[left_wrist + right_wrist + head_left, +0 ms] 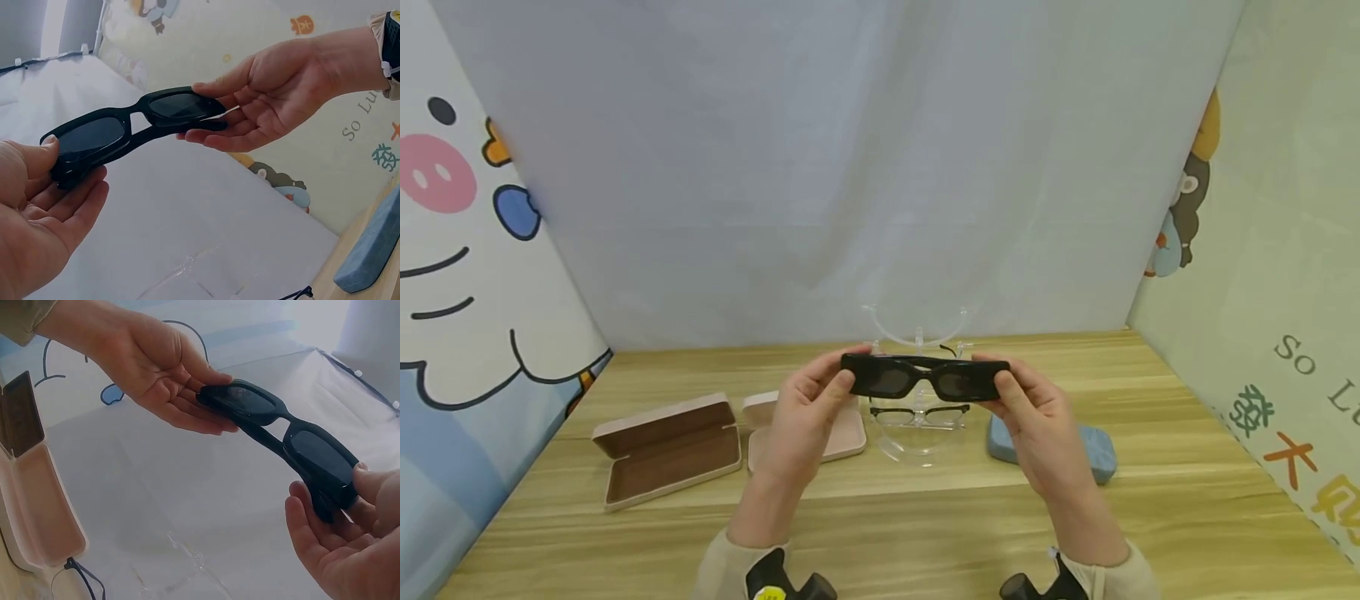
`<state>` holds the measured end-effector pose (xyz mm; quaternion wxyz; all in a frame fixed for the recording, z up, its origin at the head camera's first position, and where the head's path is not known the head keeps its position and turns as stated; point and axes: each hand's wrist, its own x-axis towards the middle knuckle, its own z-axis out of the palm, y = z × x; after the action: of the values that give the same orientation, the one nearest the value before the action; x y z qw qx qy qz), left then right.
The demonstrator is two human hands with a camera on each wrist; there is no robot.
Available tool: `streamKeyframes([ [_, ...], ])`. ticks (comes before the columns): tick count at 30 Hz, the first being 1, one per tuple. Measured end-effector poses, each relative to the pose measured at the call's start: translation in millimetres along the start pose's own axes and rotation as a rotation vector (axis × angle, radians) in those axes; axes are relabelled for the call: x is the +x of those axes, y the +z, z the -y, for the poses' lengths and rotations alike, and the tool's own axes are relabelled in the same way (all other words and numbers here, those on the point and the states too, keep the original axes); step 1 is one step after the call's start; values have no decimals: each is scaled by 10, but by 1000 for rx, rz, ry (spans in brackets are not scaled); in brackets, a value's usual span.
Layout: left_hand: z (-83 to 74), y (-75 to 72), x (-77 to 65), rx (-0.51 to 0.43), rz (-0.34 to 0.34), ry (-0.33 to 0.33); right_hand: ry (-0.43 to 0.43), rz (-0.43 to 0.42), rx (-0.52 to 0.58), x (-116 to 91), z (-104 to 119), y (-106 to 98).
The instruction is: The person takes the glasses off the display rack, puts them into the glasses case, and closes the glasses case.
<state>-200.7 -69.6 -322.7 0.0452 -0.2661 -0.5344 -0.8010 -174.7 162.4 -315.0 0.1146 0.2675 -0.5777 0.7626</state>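
A pair of black sunglasses (891, 379) is held up level above the table, its dark lenses toward the head camera. My left hand (801, 421) pinches one end between thumb and fingers. At the opposite end my right hand (1037, 425) does the same. Both wrist views show the thumbs on the front of the sunglasses (94, 139) and the fingers behind. The temples (269, 439) lie folded behind the lenses. Behind and below the sunglasses stands a clear display stand (917, 333), partly hidden, with dark-rimmed eyeglasses (895, 414) on it.
On the wooden table (925, 533), an opened case with a brown lining (673, 467) lies at the left. A pale pink case (846, 433) sits partly behind the left hand. Partly covered by the right hand is a blue case (1097, 454). A grey-white cloth (775, 208) hangs behind.
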Motion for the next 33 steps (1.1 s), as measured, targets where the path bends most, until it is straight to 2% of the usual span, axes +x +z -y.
streamKeyframes([
  [4, -8, -42, -49, 29, -19, -47, 48, -50, -63, 8, -49, 14],
  [7, -10, -108, -98, 123, -62, -93, 95, -51, -130, 15, -105, 32],
  [11, -5, -216, -171, 256, -129, -154, 144, -3, -201, 5, -204, 59],
  [18, -11, -428, -323, 409, -257, -254, 226, 87, -271, -13, -408, 157],
  [22, 8, -539, -405, 448, -344, -298, 260, 107, -284, 14, -561, 228],
  [26, 46, -648, -485, 439, -417, -326, 303, 110, -291, 49, -699, 304],
  [30, 82, -740, -537, 450, -470, -333, 338, 68, -343, 68, -816, 384],
  [33, 106, -789, -559, 463, -512, -332, 328, 39, -394, 77, -905, 446],
])
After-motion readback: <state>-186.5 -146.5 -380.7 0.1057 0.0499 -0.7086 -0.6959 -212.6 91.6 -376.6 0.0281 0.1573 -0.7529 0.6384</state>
